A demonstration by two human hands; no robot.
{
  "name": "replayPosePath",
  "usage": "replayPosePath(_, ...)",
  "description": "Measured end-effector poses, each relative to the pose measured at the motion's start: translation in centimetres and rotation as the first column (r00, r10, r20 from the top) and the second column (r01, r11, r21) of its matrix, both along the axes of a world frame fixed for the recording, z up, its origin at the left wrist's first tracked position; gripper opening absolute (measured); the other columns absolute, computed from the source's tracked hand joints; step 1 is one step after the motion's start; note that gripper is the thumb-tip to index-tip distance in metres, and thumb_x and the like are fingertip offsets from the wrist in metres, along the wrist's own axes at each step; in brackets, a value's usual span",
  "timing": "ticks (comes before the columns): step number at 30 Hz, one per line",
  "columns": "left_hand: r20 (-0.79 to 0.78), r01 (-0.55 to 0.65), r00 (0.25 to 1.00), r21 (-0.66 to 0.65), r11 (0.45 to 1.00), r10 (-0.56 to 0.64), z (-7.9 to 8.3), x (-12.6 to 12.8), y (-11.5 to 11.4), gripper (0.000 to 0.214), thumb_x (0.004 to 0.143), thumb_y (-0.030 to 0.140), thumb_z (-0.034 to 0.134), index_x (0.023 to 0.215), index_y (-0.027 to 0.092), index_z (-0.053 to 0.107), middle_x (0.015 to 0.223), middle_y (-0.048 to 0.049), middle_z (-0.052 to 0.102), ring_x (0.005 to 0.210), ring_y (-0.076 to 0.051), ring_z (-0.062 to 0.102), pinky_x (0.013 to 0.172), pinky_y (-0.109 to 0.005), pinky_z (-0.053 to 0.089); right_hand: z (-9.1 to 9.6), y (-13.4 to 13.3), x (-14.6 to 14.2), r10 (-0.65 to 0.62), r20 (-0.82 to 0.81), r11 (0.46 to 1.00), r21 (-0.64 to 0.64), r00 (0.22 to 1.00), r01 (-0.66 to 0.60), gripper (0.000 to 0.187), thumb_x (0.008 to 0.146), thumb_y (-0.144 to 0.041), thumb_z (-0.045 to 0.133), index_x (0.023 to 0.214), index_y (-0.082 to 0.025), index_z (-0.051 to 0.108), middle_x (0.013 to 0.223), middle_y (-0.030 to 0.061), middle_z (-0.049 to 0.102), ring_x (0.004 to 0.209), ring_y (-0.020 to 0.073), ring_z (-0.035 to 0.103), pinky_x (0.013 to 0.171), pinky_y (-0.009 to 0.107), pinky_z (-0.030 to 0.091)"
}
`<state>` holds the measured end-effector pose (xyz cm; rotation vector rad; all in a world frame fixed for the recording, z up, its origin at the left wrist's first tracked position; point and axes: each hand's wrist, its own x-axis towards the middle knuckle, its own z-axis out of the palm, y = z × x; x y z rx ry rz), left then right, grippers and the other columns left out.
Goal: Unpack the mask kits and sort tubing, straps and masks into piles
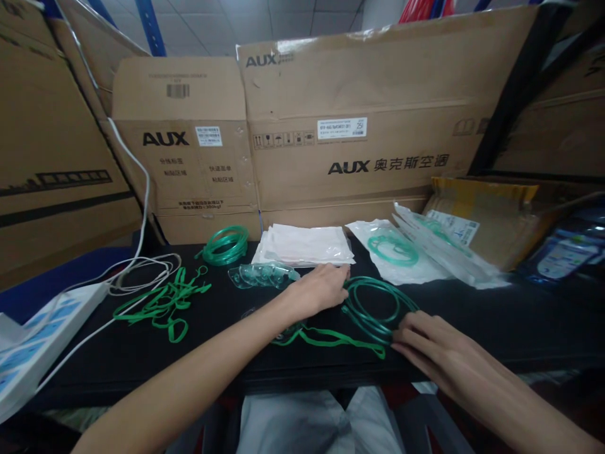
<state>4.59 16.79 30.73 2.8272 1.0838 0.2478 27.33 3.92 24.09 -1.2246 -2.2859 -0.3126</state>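
Note:
A coil of green clear tubing (371, 329) lies on the black table in front of me, between my two hands. My left hand (324, 290) is closed at its left edge, the fingers pressed together on the tubing. At the lower right of the coil, my right hand (428, 340) pinches the loops. Under my left forearm is a clear mask (293, 329), partly hidden, with a green elastic strap (350, 341) stretching right below the coil. Several clear mask pieces (262, 275) lie nested just beyond my left forearm. Behind them sits a stack of white packets (305, 244).
Another green tubing coil (225, 247) and tangled green straps (158, 304) lie left. At the far left are a white power strip (57, 337) and cable. Bagged tubing (392, 250), a cardboard box (486, 208) and a large bottle (567, 249) stand right. Tall cartons (293, 176) wall the back.

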Motion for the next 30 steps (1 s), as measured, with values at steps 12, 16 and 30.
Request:
replayPosePath(12,0.058,0.328,0.944,-0.039,0.944,-0.325,-0.7,-1.3,-2.2,0.026,0.1,0.028,0.055,0.118,0.021,0.073,0.102,-0.0094,0.076,0.101,-0.027,0.071,0.088,-0.032,0.052,-0.6,2.1,-2.6,-0.082,0.02,0.992,0.094,0.996,0.08,0.022,0.105,-0.029,0.042,0.104,-0.023,0.063,0.096,0.0085,0.067,0.07,0.0215,0.067,0.061,0.033,0.055)
replayPosePath(16,-0.004,0.427,0.904,0.002,0.904,-0.427,-0.4,-1.2,-1.6,0.026,0.095,0.016,0.064,0.12,0.018,0.071,0.103,-0.0085,0.073,0.099,-0.024,0.07,0.084,-0.028,0.052,0.1,1.7,-1.9,-0.085,0.039,0.996,0.044,0.996,0.083,0.021,0.104,-0.029,0.044,0.107,-0.024,0.064,0.098,0.0088,0.069,0.075,0.0244,0.071,0.065,0.037,0.058)
replayPosePath(30,-0.124,0.507,0.856,0.003,0.862,-0.502,0.2,0.3,-1.0,0.024,0.099,0.041,0.061,0.11,0.02,0.061,0.099,-0.0038,0.072,0.091,-0.023,0.071,0.071,-0.029,0.049,0.0,1.4,0.4,-0.034,-0.082,0.986,-0.167,0.996,0.02,0.024,0.101,-0.04,0.052,0.116,-0.027,0.065,0.106,0.0088,0.074,0.091,0.0247,0.074,0.08,0.033,0.061)
